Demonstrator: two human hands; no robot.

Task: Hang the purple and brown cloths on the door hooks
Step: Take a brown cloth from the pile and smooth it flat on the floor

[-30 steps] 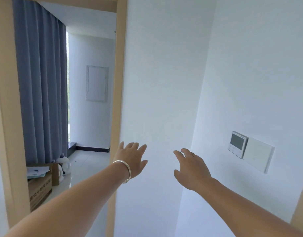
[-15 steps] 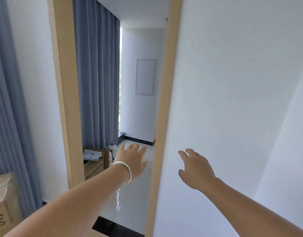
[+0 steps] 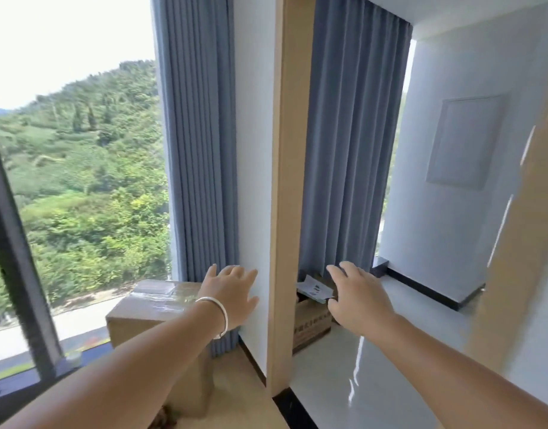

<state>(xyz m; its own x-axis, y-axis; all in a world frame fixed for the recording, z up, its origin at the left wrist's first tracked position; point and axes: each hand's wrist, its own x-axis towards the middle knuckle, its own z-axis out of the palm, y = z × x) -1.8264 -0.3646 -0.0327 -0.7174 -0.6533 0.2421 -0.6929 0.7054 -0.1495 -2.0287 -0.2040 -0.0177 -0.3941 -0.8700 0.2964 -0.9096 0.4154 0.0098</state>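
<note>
No purple or brown cloth and no door hooks show in the head view. My left hand, with a silver bangle on the wrist, reaches forward with straight fingers and holds nothing, in front of the white wall strip beside the door frame. My right hand is stretched out empty too, fingers relaxed, in front of the doorway. A blurred tan edge, perhaps the door, crosses the right side.
A large taped cardboard box stands on the floor by the window. Blue-grey curtains hang on both sides of the frame. A smaller box with papers sits past the doorway on the glossy floor.
The view has swung left: the white wall and wall panel are gone, the window, hillside and big box have come in. Both hands stay outstretched and empty.
</note>
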